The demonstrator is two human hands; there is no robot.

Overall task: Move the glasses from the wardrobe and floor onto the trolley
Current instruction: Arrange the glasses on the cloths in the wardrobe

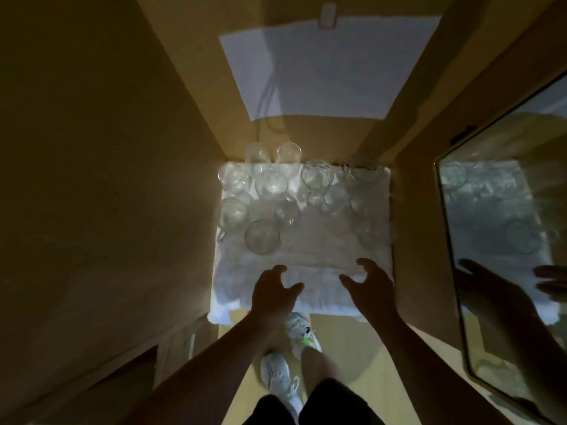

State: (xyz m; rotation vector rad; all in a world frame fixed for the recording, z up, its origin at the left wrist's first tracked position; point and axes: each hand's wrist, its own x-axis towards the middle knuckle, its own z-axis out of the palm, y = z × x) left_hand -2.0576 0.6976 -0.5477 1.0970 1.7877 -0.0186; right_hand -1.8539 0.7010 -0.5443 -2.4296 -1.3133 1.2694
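Observation:
Several clear glasses (pixel 262 240) stand on a white cloth (pixel 316 265) spread over the wardrobe's bottom shelf, most of them in its far half. Two round glasses (pixel 288 151) sit at the very back. My left hand (pixel 274 291) and my right hand (pixel 369 285) hover over the near, bare part of the cloth, fingers loosely spread and holding nothing. The nearest glass lies a short way ahead of my left hand. No trolley is in view.
Wooden wardrobe walls (pixel 190 124) close in on both sides. An open mirrored door (pixel 503 240) stands at the right and reflects my hands and the glasses. My feet in white shoes (pixel 277 375) stand on the wooden floor below.

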